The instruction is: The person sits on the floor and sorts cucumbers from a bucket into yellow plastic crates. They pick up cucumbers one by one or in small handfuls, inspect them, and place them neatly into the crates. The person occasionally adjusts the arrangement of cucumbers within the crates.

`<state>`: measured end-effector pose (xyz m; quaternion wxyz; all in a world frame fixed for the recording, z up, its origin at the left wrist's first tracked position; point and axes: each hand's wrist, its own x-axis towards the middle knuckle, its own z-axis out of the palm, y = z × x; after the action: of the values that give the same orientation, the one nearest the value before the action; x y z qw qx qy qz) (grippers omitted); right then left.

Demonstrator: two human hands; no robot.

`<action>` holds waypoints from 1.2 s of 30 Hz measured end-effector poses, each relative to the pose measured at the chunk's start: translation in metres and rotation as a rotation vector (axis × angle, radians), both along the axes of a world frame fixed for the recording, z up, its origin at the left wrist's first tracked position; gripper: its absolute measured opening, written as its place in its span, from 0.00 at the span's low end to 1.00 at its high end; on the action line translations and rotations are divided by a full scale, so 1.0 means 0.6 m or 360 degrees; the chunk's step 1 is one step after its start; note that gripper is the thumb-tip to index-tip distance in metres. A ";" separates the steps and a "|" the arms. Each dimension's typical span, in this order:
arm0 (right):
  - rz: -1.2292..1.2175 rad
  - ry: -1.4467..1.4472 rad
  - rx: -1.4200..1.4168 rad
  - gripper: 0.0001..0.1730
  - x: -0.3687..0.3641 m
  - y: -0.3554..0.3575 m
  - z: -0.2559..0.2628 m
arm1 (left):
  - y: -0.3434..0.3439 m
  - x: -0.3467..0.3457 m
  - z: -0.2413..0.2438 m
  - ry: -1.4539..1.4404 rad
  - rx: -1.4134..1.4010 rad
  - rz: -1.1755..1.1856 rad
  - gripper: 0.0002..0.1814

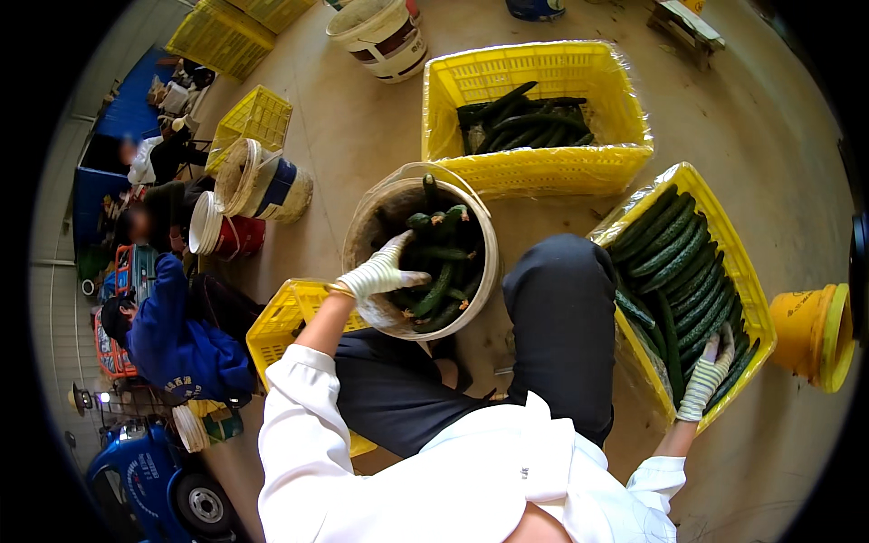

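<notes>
My left hand [385,269], in a striped white glove, reaches over the rim of a dirty white bucket [487,271] between my knees. Its thumb and fingers are spread over dark green cucumbers [434,288] inside; the fingertips are partly hidden. My right hand [709,377], gloved alike, rests on cucumbers [692,298] laid side by side in a plastic-lined yellow crate [747,285] at my right. Whether its fingers grip one is unclear. Ahead, another lined yellow crate [536,170] contains a lower pile of cucumbers [529,125].
A yellow bucket [804,332] stands beyond the right crate. At left are a yellow crate [271,332], stacked buckets [271,183], a red bucket [241,236] and a person in blue [183,339], with other people farther off. A blue vehicle [149,475] is at lower left.
</notes>
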<state>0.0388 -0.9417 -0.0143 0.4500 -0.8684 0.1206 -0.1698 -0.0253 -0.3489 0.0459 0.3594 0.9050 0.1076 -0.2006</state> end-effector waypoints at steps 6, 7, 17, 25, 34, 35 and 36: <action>0.0463 -0.0107 0.0913 0.16 0.039 0.189 0.166 | -0.066 0.066 -0.049 -0.0635 0.0513 0.0278 0.56; 0.0557 -0.0157 0.0954 0.16 0.039 0.208 0.171 | -0.074 0.083 -0.056 -0.0812 0.0520 0.0396 0.55; 0.1277 0.0172 0.1536 0.13 -0.028 0.377 0.227 | -0.070 0.119 -0.074 -0.0871 0.0818 0.0449 0.30; 0.1417 0.1062 0.1927 0.14 -0.049 0.461 0.153 | -0.003 0.015 0.044 -0.1192 0.0152 0.0524 0.19; 0.1723 0.2305 0.2918 0.37 -0.085 0.616 0.160 | -0.159 -0.079 0.185 -0.2089 0.0462 -0.0228 0.21; 0.1703 0.2210 0.2996 0.36 -0.090 0.628 0.152 | -0.179 -0.095 0.172 -0.1992 0.0515 -0.0392 0.23; 0.1685 0.2107 0.3070 0.35 -0.091 0.636 0.138 | -0.193 -0.109 0.155 -0.1896 0.0567 -0.0556 0.25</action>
<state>-0.0159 -0.5603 0.0685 0.7605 -0.0530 0.0356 0.6462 -0.0908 -0.4647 0.1390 0.1639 0.9113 -0.2275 0.3014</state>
